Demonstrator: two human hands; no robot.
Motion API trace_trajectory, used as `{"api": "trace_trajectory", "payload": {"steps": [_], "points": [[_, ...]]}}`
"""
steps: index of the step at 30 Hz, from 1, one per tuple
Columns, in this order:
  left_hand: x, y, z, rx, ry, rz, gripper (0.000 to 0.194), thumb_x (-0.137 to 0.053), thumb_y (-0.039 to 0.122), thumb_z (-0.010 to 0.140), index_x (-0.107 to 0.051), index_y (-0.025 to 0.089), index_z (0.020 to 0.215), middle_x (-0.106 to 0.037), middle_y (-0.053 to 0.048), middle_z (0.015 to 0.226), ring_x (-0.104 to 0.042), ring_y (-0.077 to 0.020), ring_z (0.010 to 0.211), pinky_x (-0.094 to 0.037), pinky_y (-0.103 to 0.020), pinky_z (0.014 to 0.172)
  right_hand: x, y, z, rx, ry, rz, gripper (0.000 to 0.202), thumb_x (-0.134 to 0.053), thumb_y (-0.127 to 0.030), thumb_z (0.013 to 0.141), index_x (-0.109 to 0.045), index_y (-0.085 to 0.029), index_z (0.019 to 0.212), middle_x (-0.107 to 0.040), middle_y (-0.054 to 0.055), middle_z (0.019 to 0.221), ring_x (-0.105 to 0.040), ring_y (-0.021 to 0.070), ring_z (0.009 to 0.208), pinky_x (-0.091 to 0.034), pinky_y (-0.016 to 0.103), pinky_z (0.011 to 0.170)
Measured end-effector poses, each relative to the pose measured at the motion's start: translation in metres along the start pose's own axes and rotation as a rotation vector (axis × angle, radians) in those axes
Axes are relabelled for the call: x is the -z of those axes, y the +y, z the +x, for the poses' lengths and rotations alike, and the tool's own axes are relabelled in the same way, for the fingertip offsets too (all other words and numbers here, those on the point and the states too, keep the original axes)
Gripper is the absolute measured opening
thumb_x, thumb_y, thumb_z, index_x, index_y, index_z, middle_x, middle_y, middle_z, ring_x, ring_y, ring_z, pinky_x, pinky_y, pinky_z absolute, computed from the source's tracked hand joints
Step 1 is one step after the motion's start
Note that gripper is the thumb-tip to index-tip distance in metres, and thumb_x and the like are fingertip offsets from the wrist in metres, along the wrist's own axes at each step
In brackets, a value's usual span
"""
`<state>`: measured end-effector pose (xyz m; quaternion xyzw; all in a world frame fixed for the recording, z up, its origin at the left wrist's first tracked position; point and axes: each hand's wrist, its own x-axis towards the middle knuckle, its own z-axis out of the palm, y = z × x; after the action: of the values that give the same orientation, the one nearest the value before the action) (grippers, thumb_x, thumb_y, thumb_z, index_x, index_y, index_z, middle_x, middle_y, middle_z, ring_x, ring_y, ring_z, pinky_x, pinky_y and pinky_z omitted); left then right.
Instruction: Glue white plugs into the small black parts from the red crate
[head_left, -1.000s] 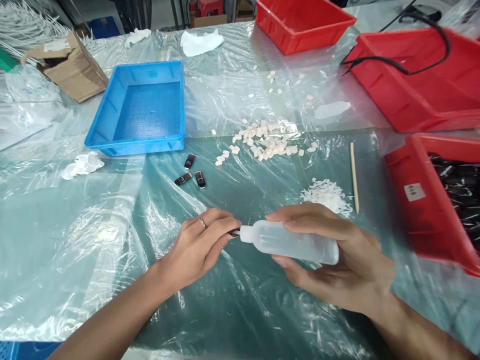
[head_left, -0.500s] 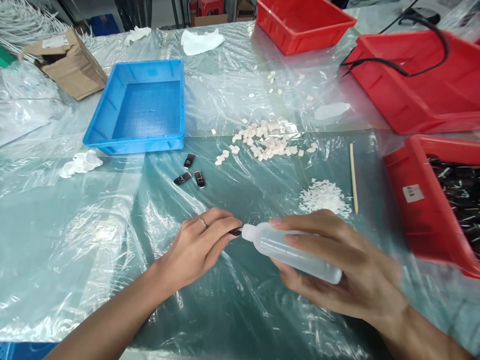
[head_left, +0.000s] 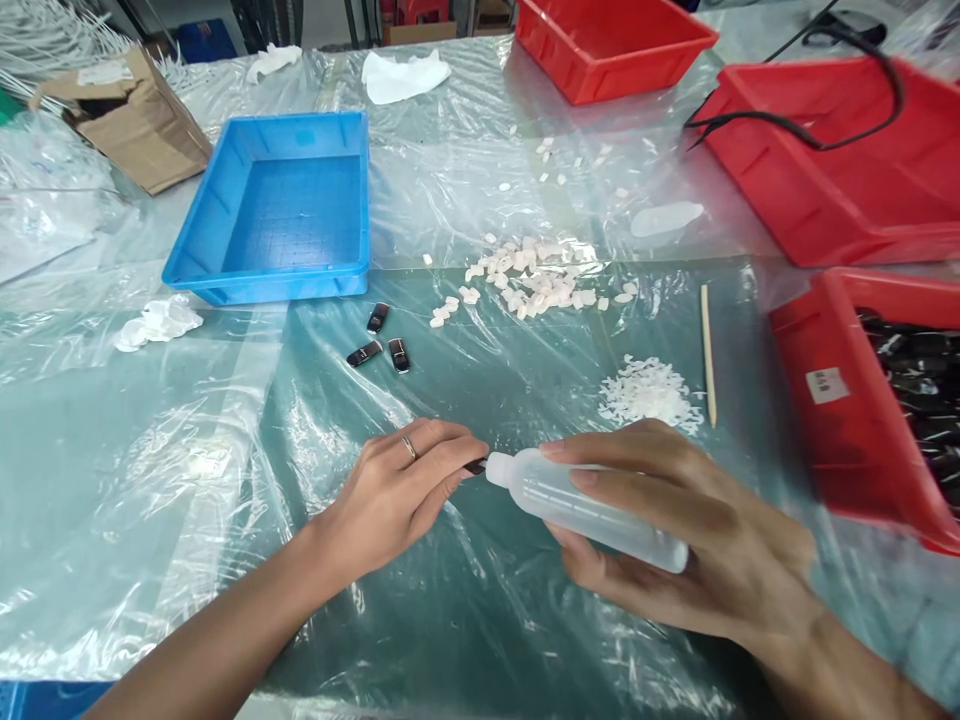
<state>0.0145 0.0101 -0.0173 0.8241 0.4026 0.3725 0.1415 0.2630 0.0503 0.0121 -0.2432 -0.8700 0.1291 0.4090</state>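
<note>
Squeeze bottle nozzle meets a small dark clip, low on the tabletop [head_left: 187,520].

The right hand [head_left: 697,540] wraps its fingers around a translucent squeeze bottle [head_left: 592,508] lying nearly flat, nozzle pointing to 9 o'clock. The left hand [head_left: 397,495], a ring on one finger, pinches a small dark clip [head_left: 474,466] between fingertips, touching the nozzle tip. At 11 o'clock from the hands lie three loose dark clips [head_left: 379,343], with an open blue tray [head_left: 277,215] beyond them. At 12 o'clock sits a scatter of white pieces [head_left: 536,285]; at 1 o'clock a heap of white flakes [head_left: 649,392] beside a wooden stick [head_left: 707,350]. At 3 o'clock a red bin [head_left: 817,440] holds more dark parts. Clear plastic sheeting covers everything.
</note>
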Motion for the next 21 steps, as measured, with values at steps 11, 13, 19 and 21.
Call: {"api": "trace_trajectory", "payload": {"steps": [11, 13, 19, 21], "points": [[0.003, 0.001, -0.002, 0.041, -0.004, 0.003, 0.022, -0.051, 0.015, 0.108, -0.059, 0.023, 0.127, -0.081, -0.007, 0.107, -0.081, -0.0185, 0.090, -0.065, -0.027, 0.067, 0.000, 0.014, 0.001, -0.421, 0.308, 0.502, 0.045, -0.084, -0.014, 0.073, -0.071, -0.033, 0.112, -0.080, 0.005, 0.106, -0.077, 0.0288, 0.097, -0.067, 0.040, 0.071], [0.004, 0.000, -0.002, 0.050, -0.012, -0.003, 0.024, -0.051, 0.015, 0.108, -0.059, 0.023, 0.129, -0.082, -0.007, 0.107, -0.081, -0.0190, 0.090, -0.066, -0.028, 0.069, -0.003, 0.024, 0.002, -0.545, 0.334, 0.632, 0.038, -0.086, -0.020, 0.077, -0.069, -0.031, 0.108, -0.078, 0.003, 0.105, -0.077, 0.0226, 0.090, -0.065, 0.034, 0.071], [0.005, -0.002, -0.003, 0.063, -0.004, 0.052, 0.028, -0.050, 0.015, 0.106, -0.060, 0.026, 0.130, -0.083, -0.008, 0.109, -0.083, -0.0235, 0.096, -0.068, -0.031, 0.075, -0.027, 0.047, -0.002, -0.654, 0.016, 0.563, 0.026, -0.069, -0.039, 0.096, -0.065, -0.030, 0.120, -0.076, 0.002, 0.121, -0.073, 0.0224, 0.113, -0.060, 0.045, 0.102], [0.006, -0.003, -0.003, 0.085, -0.017, 0.074, 0.028, -0.050, 0.016, 0.107, -0.061, 0.028, 0.130, -0.083, -0.008, 0.110, -0.084, -0.0226, 0.093, -0.067, -0.029, 0.073, -0.035, 0.052, -0.004, -0.667, -0.081, 0.498, 0.026, -0.066, -0.039, 0.097, -0.062, -0.030, 0.121, -0.076, 0.003, 0.123, -0.072, 0.0258, 0.119, -0.058, 0.051, 0.106]]}}
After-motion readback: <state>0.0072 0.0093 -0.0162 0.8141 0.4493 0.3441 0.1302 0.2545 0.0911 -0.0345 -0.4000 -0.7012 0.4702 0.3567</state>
